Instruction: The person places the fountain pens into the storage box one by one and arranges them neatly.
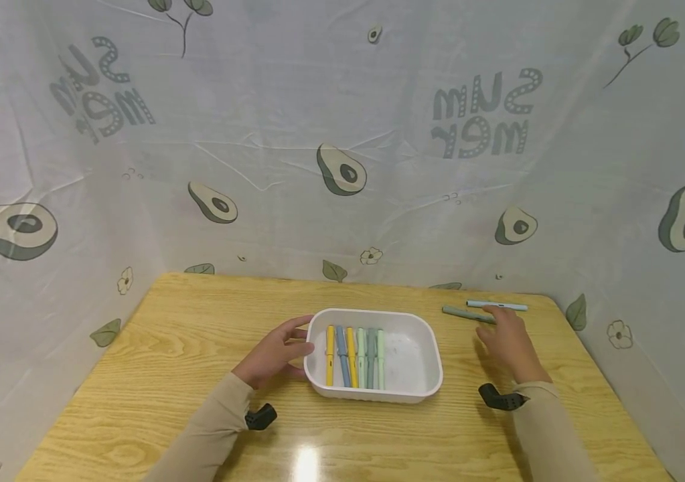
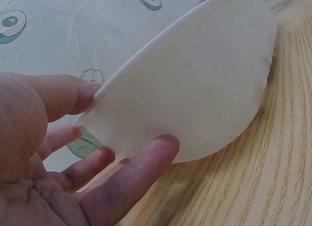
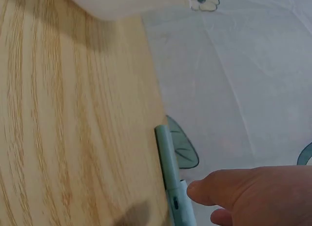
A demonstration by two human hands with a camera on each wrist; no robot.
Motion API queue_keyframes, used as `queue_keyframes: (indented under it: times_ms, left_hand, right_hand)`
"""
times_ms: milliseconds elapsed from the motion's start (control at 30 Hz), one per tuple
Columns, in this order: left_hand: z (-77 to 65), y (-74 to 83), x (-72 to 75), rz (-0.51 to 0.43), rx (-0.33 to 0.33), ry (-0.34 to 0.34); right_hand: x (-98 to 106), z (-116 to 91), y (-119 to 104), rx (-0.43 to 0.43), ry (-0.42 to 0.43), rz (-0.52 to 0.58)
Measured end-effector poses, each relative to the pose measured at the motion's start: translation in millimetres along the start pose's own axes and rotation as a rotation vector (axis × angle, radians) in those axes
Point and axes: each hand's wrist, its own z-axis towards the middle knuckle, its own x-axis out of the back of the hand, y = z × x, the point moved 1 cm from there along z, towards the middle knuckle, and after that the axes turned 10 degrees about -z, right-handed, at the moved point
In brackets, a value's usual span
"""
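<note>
A white plastic tray (image 1: pixel 412 358) with rounded corners stands on the table, a row of capped pens (image 1: pixel 351 358) lying in its left half. My left hand (image 1: pixel 276 355) holds the tray's left end, thumb on the rim (image 2: pixel 114 82) and fingers against the outer wall. To the tray's right, my right hand (image 1: pixel 509 340) reaches over a dark green pen (image 1: pixel 461 312) and covers its right end. A light blue pen (image 1: pixel 512 306) lies just behind that one. In the right wrist view the thumb is near the green pen (image 3: pixel 168 158); the other fingers are mostly out of sight.
The pens in the tray are yellow, blue, pale green and grey-green. A wooden table (image 1: pixel 197 321) carries everything. Behind it and at both sides hangs a pale curtain (image 1: pixel 276 221) printed with avocados, close to the table's far edge.
</note>
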Motion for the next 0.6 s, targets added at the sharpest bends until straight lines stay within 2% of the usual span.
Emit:
queue_keyframes:
  times_ms: [367, 600]
  left_hand:
    - [-0.4, 0.2, 1.0, 0.001, -0.002, -0.007]
    - [0.2, -0.2, 1.3, -0.006, -0.001, -0.011]
  right_hand:
    - [-4.6, 2.9, 12.4, -0.043, -0.102, -0.019]
    - [-8.1, 2.9, 17.4, -0.016, -0.017, -0.020]
